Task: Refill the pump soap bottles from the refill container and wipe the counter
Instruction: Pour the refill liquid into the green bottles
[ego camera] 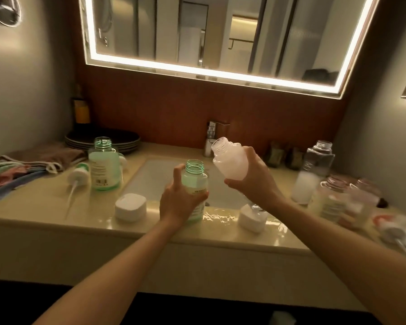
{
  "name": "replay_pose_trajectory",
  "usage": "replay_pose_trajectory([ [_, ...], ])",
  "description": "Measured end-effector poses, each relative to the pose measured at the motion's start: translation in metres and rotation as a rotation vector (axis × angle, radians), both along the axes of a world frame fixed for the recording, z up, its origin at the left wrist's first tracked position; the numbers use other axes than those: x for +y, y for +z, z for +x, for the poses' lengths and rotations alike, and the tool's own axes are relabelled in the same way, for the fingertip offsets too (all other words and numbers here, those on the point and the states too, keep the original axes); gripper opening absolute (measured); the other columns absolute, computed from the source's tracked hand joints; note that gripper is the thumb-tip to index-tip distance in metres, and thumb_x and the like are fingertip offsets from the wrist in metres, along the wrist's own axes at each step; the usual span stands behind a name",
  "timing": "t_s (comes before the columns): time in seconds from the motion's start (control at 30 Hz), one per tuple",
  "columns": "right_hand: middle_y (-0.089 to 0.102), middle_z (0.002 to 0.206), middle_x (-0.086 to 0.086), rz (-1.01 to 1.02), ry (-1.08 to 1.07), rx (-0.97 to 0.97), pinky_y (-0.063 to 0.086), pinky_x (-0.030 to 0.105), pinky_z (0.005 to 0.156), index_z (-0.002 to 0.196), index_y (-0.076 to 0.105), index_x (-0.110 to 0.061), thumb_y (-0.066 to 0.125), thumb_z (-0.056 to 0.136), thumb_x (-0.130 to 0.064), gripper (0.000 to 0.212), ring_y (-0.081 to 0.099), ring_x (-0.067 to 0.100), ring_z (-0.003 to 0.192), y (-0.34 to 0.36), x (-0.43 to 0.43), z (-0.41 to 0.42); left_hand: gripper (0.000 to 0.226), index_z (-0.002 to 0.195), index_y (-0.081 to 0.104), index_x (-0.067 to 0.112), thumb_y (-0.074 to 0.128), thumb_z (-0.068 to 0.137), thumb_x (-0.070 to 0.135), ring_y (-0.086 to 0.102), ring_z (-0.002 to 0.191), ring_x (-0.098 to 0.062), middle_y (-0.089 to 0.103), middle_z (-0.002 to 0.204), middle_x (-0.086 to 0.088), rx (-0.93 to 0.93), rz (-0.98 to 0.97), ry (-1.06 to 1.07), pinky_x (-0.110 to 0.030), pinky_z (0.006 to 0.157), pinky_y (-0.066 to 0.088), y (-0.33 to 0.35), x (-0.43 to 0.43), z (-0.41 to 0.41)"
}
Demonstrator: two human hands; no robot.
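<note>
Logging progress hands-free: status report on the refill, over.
Left hand grips front green bottle, uncapped, upright at sink edge. Right hand holds white bottle, tilted, no stream visible. Nothing between the two mouths.

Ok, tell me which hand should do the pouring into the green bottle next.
Right. The right hand already grips the milky refill bottle, raised and tilted beside the open green bottle; the left hand steadies that bottle on the counter.
</note>
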State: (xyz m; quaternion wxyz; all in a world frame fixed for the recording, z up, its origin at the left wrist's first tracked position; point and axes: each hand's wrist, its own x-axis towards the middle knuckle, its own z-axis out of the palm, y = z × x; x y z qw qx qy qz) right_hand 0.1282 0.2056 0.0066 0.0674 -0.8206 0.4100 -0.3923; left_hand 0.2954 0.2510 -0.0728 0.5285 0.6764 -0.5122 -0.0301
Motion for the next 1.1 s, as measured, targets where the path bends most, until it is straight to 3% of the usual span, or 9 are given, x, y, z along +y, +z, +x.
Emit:
replay_pose_trajectory([
  [0.1, 0.053, 0.118, 0.008, -0.029, -0.012, 0.055, 0.043, 0.031, 0.07, 0.126, 0.038, -0.015, 0.08, 0.066, -0.027, 0.074, 0.047, 0.02, 0.098, 0.002, -0.005, 0.004, 0.081, 0.128, 0.027, 0.024, 0.076, 0.067, 0.044, 0.058, 0.096, -0.031, 0.059, 0.114, -0.011, -0.02, -0.035, 0.035, -0.034, 0.072, 0.046, -0.004, 0.0, -0.001],
  [0.27, 0.05, 0.124, 0.01, -0.134, -0.063, 0.246, 0.048, 0.036, 0.081, 0.134, 0.033, -0.016, 0.076, 0.072, -0.031, 0.077, 0.049, 0.024, 0.108, 0.005, -0.007, 0.012, 0.076, 0.113, 0.018, 0.035, 0.076, 0.065, 0.046, 0.058, 0.097, -0.031, 0.059, 0.111, -0.009, -0.059, -0.045, 0.069, -0.039, 0.075, 0.051, -0.003, 0.0, -0.001],
  [0.9, 0.05, 0.124, 0.007, -0.254, -0.146, 0.369, 0.047, 0.032, 0.081, 0.137, 0.03, -0.019, 0.071, 0.076, -0.035, 0.075, 0.049, 0.021, 0.106, -0.004, -0.005, 0.015, 0.078, 0.115, 0.015, 0.032, 0.071, 0.067, 0.054, 0.058, 0.097, -0.023, 0.059, 0.116, -0.007, -0.147, -0.114, 0.169, -0.032, 0.073, 0.048, -0.01, -0.005, -0.002],
  [1.1, 0.05, 0.125, 0.007, -0.289, -0.168, 0.39, 0.048, 0.032, 0.084, 0.136, 0.031, -0.018, 0.071, 0.077, -0.034, 0.073, 0.05, 0.022, 0.107, -0.004, 0.0, 0.013, 0.08, 0.129, 0.028, 0.021, 0.069, 0.069, 0.056, 0.057, 0.101, -0.021, 0.056, 0.121, -0.005, -0.164, -0.085, 0.176, -0.029, 0.074, 0.047, -0.01, -0.006, -0.001],
])
